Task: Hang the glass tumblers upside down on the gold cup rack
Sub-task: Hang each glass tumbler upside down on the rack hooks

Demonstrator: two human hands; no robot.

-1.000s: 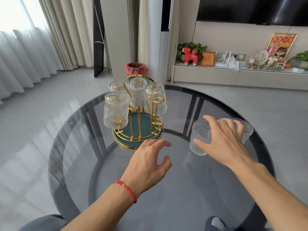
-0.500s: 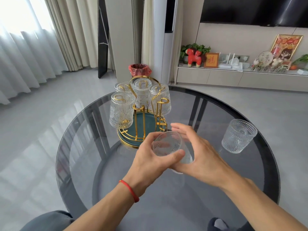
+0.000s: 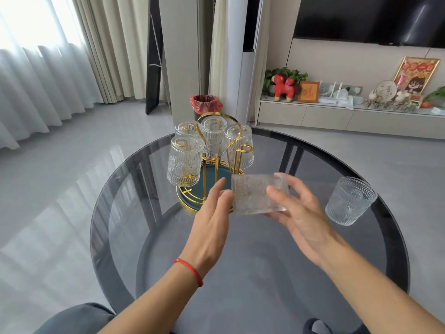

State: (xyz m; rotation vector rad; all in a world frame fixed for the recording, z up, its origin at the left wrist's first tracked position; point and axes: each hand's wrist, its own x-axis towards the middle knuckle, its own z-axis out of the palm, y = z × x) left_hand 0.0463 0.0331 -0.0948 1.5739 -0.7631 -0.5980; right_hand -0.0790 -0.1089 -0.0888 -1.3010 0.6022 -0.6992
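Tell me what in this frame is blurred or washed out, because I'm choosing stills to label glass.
Head view: the held tumbler between the left hand and right hand is motion-smeared; the hung tumblers on the gold rack and the upright tumbler stay sharp; the curtained window is blown out; the glass table mirrors the room; straight edges bow outward.

Your left hand (image 3: 212, 220) and right hand (image 3: 301, 213) are both bare, with no gloves or rings showing on the fingers. Well back from the left fingers, a thin red cord bracelet (image 3: 190, 271) circles your wrist, with a small bead on it. Both forearms are uncovered, with no sleeves in view. Farther back from the fingers, grey trousers (image 3: 79, 319) cover your knee.
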